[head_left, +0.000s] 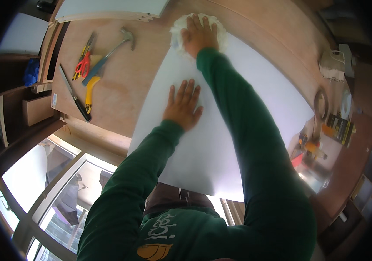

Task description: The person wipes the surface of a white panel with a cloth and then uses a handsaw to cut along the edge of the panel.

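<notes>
A large white sheet (203,143) lies across the wooden worktop, its near edge hanging toward my body. My left hand (183,104) rests flat on the sheet with its fingers spread. Farther away, my right hand (201,35) presses down on a crumpled off-white cloth (177,31) at the sheet's far end. The cloth spreads out around the fingers and partly covers the sheet's far edge. Beneath the right palm the cloth is hidden.
On the worktop (125,91) at left lie a claw hammer (103,65), red-handled scissors (83,66), a yellow-handled tool (91,93) and a black-handled saw or knife (76,96). At right are tape rolls (320,104) and several small tools. A white panel (112,8) stands at the far left.
</notes>
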Motion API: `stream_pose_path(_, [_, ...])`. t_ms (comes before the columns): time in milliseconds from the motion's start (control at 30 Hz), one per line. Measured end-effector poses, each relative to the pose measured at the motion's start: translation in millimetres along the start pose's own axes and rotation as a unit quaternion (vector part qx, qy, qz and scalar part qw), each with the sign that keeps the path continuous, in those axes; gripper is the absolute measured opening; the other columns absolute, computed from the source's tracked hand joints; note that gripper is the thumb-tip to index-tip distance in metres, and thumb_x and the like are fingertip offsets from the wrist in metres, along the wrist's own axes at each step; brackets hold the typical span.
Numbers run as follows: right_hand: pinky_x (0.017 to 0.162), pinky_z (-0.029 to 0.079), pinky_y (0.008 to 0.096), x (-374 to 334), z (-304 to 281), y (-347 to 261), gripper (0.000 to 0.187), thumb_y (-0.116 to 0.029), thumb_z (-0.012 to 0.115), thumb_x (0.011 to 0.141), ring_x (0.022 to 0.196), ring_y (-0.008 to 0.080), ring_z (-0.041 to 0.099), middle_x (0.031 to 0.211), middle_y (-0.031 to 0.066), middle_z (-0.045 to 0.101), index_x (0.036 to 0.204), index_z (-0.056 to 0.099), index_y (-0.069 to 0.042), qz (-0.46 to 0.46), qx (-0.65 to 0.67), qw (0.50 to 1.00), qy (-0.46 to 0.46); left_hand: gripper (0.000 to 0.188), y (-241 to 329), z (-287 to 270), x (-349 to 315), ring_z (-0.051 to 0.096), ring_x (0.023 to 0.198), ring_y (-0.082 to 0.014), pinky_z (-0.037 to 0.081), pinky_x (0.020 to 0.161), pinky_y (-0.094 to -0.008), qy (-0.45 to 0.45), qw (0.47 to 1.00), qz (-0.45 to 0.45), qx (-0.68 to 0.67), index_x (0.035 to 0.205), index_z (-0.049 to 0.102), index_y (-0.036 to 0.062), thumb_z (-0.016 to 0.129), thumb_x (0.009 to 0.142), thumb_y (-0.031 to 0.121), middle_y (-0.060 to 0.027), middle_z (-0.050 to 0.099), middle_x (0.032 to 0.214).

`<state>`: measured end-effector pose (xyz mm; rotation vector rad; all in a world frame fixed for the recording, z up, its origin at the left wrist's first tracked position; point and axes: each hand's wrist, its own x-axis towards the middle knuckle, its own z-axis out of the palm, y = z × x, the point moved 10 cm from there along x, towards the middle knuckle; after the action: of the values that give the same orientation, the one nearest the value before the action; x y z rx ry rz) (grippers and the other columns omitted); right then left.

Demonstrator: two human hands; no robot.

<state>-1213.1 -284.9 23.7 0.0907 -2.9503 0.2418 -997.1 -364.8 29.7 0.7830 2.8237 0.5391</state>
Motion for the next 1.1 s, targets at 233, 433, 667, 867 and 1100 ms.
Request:
stream_pose_path(233, [0.121, 0.016, 0.0573, -66, 2, -46, 0.055, -0.041, 0.037, 0.103, 0.148, 0.0334, 0.029, 0.16, 0.0051, 0.035, 0.151, 0.041, -0.015, -0.099, 0.036, 0.993, -0.05, 0.062, -9, 2, -7, 0.024, 0.15, -0.031, 0.013, 0.122, -0.0546, -0.007, 1.0, -0.007, 0.004, 0.149, 0.04, 0.0063, 0.049, 0.097, 0.038, -0.0147, 0.029, 0.161])
stream_pose_path(433, [0.118, 0.023, 0.0593, -24, -5, -25, 0.054, -0.04, 0.04, 0.101, 0.146, 0.0342, 0.033, 0.156, 0.0065, 0.04, 0.147, 0.046, -0.012, -0.102, 0.016, 0.995, 0.011, 0.06, -4, -4, -8, 0.028, 0.148, -0.0291, 0.015, 0.122, -0.0516, 0.013, 0.999, 0.008, -0.034, 0.146, 0.042, 0.0044, 0.051, 0.096, 0.036, -0.0145, 0.032, 0.159])
stream_pose_path(667, [0.118, 0.022, 0.0574, -32, 11, -52, 0.056, -0.044, 0.041, 0.1, 0.146, 0.033, 0.033, 0.156, 0.0074, 0.041, 0.147, 0.046, -0.013, -0.072, -0.043, 0.996, -0.03, 0.06, -15, -4, -13, 0.03, 0.146, -0.0302, 0.016, 0.122, -0.0512, 0.007, 0.998, -0.031, -0.047, 0.145, 0.042, 0.0036, 0.057, 0.093, 0.03, -0.0146, 0.036, 0.156])
stream_pose_path(867, [0.12, 0.021, 0.0553, -37, -11, -16, 0.056, -0.045, 0.038, 0.102, 0.147, 0.0324, 0.032, 0.159, 0.0064, 0.037, 0.149, 0.043, -0.015, -0.104, 0.01, 0.994, -0.015, 0.057, -10, -9, -5, 0.032, 0.145, -0.0325, 0.016, 0.122, -0.0515, 0.046, 0.997, -0.03, -0.054, 0.137, 0.047, 0.0027, 0.063, 0.087, 0.023, -0.0165, 0.04, 0.151])
stream_pose_path(1100, [0.119, 0.021, 0.0554, -96, -27, 134, 0.057, -0.042, 0.036, 0.103, 0.146, 0.0348, 0.031, 0.16, 0.0096, 0.033, 0.151, 0.039, -0.011, 0.041, -0.096, 0.991, -0.083, 0.059, -13, -1, -4, 0.027, 0.148, -0.0304, 0.012, 0.123, -0.0532, 0.021, 0.999, -0.047, -0.008, 0.143, 0.043, 0.0036, 0.056, 0.091, 0.027, -0.0146, 0.032, 0.159])
